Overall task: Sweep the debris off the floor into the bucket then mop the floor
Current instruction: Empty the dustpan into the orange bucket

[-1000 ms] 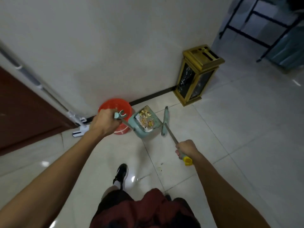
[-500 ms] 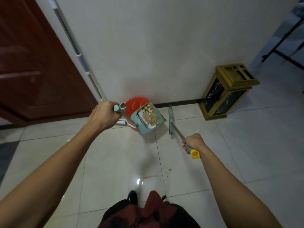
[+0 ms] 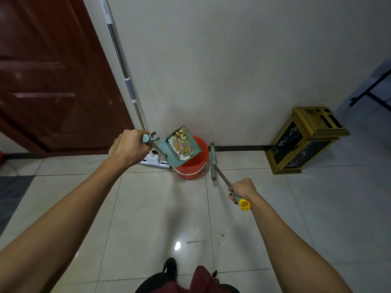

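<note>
Teal dustpan is held off the floor in front of the red bucket, tilted, w/ its scoop overlapping the bucket's rim at the left. Debris (yellowish scraps) lies piled inside the scoop. My left hand grips the top of the dustpan handle, fingers curled tight round it; the handle's forked end sticks out just right of my knuckles, scoop hangs further right and below. My right hand wraps the broom shaft near its top, fingers closed round it, yellow end cap showing just behind the fist. Broom head sits on the tiled floor, immediately right of the bucket, approx. edge-on to the camera. Mop leans on the wall; its white head rests at floor level, behind my left hand and next to the bucket.

Hidden/unclear: fingertips of both hands are on the far side of the handles, not visible. Bucket interior is mostly blocked by the dustpan. A few specks on the tiles near my shoe are too small to ID. Mop shaft is cut off at the top edge.
</note>
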